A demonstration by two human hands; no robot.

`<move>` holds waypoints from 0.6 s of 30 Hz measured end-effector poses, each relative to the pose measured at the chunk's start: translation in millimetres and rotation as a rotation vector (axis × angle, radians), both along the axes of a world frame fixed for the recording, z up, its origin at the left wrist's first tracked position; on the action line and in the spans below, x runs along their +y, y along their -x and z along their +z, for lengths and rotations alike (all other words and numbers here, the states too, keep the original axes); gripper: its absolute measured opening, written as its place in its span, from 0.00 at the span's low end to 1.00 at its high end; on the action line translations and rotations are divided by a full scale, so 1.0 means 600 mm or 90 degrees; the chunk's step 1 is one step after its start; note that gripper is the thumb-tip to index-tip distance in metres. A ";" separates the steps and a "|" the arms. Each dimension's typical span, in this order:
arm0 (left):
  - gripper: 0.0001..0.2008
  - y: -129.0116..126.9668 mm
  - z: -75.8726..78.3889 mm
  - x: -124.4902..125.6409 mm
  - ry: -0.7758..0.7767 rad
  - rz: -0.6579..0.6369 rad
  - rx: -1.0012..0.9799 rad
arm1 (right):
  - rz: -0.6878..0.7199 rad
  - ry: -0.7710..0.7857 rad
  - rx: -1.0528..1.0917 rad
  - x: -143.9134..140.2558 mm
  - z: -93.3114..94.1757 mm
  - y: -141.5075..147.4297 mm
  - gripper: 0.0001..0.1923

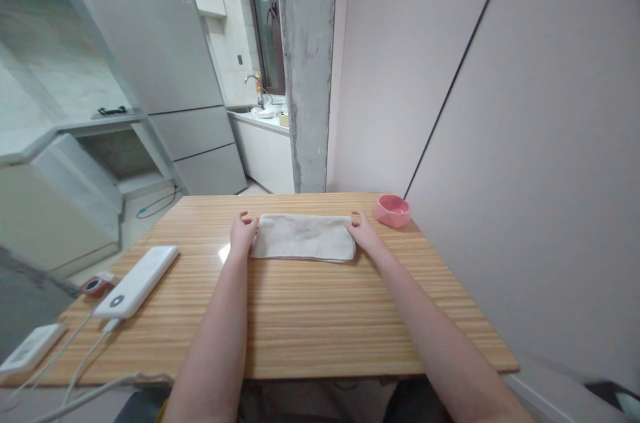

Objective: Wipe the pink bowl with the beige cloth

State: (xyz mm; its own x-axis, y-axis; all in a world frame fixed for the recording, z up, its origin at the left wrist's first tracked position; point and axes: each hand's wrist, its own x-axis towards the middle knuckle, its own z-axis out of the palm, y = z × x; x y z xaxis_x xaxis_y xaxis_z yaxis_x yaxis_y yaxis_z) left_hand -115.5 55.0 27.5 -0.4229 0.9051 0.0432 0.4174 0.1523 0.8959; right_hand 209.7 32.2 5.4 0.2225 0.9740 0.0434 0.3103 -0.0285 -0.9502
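Note:
A folded off-white cloth (304,236) lies flat on the wooden table in a wide, layered rectangle. At its left end is my left hand (243,233), thumb against the cloth's edge and fingers curled round the side. My right hand (363,232) grips the opposite end, its thumb resting on top near the far right corner and the forefinger lifted a little. The fingers beneath the cloth's edges are partly hidden on both sides.
A pink bowl (393,211) stands at the table's far right corner by the wall. On the left lie a white power bank (137,281) with cables, a small red object (97,286) and a white power strip (33,347). The table's front edge (330,373) is close to me.

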 end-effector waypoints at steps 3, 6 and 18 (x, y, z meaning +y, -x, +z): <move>0.13 -0.003 -0.013 -0.001 0.086 0.011 0.245 | -0.014 -0.011 -0.137 0.007 -0.021 0.000 0.25; 0.13 -0.015 -0.017 -0.003 0.154 -0.063 0.352 | 0.014 -0.003 -0.236 0.006 -0.033 0.003 0.26; 0.19 -0.041 -0.014 -0.009 0.191 -0.123 0.475 | 0.124 0.188 0.054 0.002 -0.023 -0.007 0.36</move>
State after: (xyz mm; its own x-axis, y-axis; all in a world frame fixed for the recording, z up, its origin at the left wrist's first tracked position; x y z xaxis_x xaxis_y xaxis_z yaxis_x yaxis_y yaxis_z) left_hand -90.7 49.7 19.4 -0.2149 0.9766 -0.0043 0.9299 0.2059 0.3047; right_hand 213.6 33.7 -8.4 0.0220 0.9660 -0.2575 0.2573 -0.2544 -0.9323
